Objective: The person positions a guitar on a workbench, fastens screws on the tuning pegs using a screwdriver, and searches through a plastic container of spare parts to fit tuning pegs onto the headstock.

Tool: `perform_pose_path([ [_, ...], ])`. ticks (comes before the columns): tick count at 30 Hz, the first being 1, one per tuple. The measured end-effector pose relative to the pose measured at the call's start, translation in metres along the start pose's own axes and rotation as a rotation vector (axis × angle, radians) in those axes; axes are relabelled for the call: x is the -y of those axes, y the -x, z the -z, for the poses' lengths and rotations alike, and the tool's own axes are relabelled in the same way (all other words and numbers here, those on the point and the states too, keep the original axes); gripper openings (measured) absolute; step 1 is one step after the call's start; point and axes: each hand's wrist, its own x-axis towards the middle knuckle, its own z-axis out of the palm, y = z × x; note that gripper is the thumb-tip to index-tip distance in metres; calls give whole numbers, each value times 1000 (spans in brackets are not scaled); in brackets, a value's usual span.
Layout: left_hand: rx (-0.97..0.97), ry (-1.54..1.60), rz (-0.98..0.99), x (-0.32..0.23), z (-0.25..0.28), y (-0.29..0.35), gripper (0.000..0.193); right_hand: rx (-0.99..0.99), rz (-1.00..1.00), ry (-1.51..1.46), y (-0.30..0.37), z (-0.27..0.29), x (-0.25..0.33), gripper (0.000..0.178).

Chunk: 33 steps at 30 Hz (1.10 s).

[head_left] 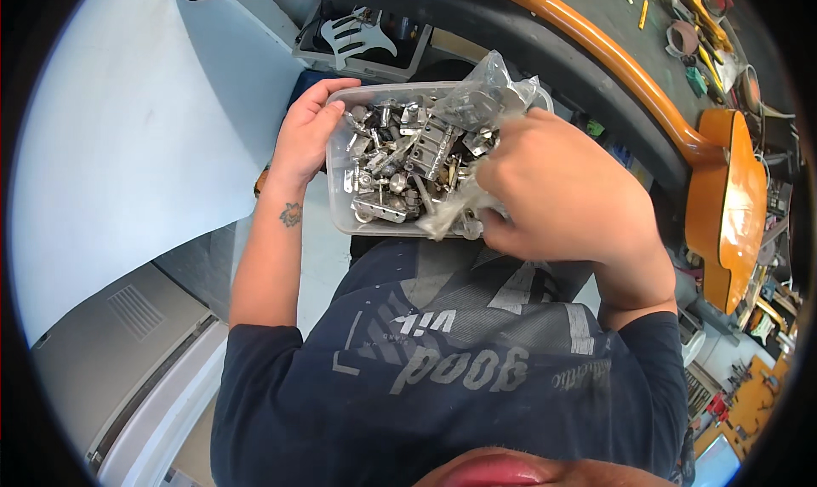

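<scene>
Tub (337,181) was gripped at upper-left corner by left hand (308,131), plastic bag (455,211) pinched toward its right edge by right hand (557,185); metal parts (431,151) seemingly got rummaged, so steady bracing was needed.

The storage tub (338,189) is smooth, translucent plastic; the guitar hardware (430,151) inside is silvery metal, shiny in places and duller in others. The bag (477,96) is thin, crinkled clear plastic with bright glints. The guitar (723,215) has a glossy, wood-like orange finish; the pickguard (360,39) looks like smooth white plastic. The T-shirt (340,427) is matt, dark cloth.
</scene>
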Motion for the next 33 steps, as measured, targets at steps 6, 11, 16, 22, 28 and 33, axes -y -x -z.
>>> perform_pose_path([
  [6,-20,-50,-18,-2,-2,4,35,-252,22,94,-23,-16,7,22],
  [11,12,-39,-31,-10,-6,3,34,-351,202,65,-81,-53,0,29],
  [16,22,-73,-31,-13,-8,6,33,-439,248,149,-88,-80,2,34],
  [22,24,-52,-32,-12,-11,11,33,27,247,28,-84,-36,1,26],
  [28,50,-111,-64,-16,-9,4,33,-132,110,86,-100,-57,2,27],
  [33,60,-78,-61,-15,-10,3,33,-14,92,109,-98,-65,12,34],
])
